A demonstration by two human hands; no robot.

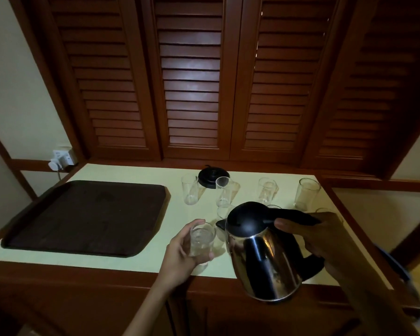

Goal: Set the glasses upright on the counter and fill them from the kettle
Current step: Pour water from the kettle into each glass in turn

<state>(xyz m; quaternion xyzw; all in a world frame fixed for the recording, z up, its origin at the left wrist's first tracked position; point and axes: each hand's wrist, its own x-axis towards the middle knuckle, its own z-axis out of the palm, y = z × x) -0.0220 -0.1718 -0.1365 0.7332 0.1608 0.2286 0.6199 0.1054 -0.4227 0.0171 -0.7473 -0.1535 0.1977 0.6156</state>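
My left hand [183, 251] grips a clear glass [202, 241] standing upright near the counter's front edge. My right hand [325, 241] holds the black handle of a steel kettle [264, 258], which hangs tilted with its black spout just right of that glass's rim. Whether water is flowing I cannot tell. Several more clear glasses stand upright farther back: one at the left [190, 190], one in the middle [224, 191], one right of it [267, 191], one at the far right [307, 194]. Others are partly hidden behind the kettle.
A dark tray [87, 217] lies on the left half of the pale counter [136, 173]. The black kettle base [210, 177] sits at the back by the louvred wooden doors. A wall socket with a plug [62, 160] is at the back left.
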